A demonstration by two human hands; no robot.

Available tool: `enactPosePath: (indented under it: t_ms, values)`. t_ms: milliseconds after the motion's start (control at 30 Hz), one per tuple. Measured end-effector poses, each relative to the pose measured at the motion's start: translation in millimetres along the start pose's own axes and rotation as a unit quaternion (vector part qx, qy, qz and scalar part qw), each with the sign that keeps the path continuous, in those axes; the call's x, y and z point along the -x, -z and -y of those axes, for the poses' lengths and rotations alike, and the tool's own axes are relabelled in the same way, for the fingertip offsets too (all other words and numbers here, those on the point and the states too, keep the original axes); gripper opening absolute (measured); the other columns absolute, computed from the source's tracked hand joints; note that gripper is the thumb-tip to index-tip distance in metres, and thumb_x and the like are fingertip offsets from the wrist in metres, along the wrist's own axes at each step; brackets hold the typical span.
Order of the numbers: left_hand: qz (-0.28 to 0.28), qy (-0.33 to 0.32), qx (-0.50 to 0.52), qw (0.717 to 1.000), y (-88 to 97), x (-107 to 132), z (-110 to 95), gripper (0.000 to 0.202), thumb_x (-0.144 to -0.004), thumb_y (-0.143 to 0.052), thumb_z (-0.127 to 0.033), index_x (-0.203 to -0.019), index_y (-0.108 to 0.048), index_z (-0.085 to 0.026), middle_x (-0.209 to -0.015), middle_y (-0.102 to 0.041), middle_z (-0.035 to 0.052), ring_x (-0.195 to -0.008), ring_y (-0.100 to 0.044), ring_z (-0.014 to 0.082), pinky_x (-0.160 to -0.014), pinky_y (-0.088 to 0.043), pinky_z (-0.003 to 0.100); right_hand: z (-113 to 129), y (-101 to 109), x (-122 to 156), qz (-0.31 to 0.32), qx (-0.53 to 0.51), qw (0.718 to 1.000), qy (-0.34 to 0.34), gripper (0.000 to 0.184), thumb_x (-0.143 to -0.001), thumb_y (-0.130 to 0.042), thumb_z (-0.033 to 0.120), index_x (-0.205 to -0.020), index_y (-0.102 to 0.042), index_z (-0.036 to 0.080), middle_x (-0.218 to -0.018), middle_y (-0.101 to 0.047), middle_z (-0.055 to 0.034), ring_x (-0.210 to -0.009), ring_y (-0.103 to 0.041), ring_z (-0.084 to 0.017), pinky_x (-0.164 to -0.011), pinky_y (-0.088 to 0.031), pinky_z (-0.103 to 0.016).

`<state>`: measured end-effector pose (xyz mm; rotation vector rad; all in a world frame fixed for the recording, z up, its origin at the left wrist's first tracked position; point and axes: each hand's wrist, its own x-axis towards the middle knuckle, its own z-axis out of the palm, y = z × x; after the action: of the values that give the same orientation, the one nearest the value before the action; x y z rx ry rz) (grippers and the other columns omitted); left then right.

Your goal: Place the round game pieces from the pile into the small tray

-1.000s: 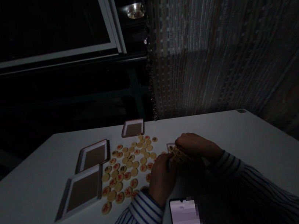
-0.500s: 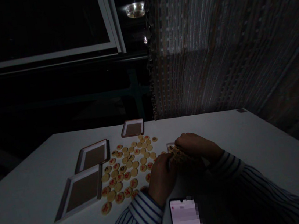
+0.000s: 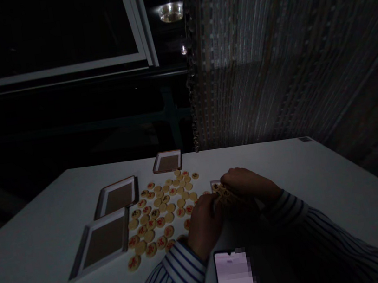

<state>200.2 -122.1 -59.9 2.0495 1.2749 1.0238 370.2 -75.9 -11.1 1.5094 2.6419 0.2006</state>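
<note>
The room is very dark, with one small lamp [image 3: 171, 12] glowing up high, so the table [image 3: 43, 255] looks gray and dim.

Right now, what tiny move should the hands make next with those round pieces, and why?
Probably the left hand should reach for the nearest loose pieces just beside it. It and the right hand sit at the small tray, which already has pieces in it, while many more lie scattered on the table. Too dark to tell if either hand holds one.
</note>
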Motion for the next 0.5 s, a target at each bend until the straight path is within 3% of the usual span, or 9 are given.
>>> enactPosePath:
  t_ms: [167, 500]
  values:
    - [0.0, -0.007, 0.005, 1.0, 1.0, -0.3, -1.0, 0.023, -0.081, -0.044, -0.019, -0.099, -0.059, -0.019, -0.095, -0.061, 0.0054, -0.09, -0.056, 0.0169, -0.082, -0.045, 0.033, 1.4, 3.0, -1.2, 0.03, 0.005, 0.999, -0.012, 0.018, -0.083, -0.042, 0.016, -0.091, -0.058, 0.013, -0.085, -0.062, -0.0114, -0.079, -0.06, -0.017, -0.065, -0.04, -0.025]
    - [0.002, -0.004, 0.014, 1.0, 1.7, 0.3, -2.0, 0.023, -0.081, -0.042, -0.02, -0.098, -0.059, -0.019, -0.096, -0.062, 0.0067, -0.091, -0.056, 0.0179, -0.082, -0.045, 0.035, 1.4, 3.7, -0.2, 0.01, -0.005, 1.0, -0.011, 0.02, -0.082, -0.041, 0.015, -0.089, -0.059, 0.016, -0.084, -0.064, -0.01, -0.078, -0.061, -0.021, -0.06, -0.039, -0.026]
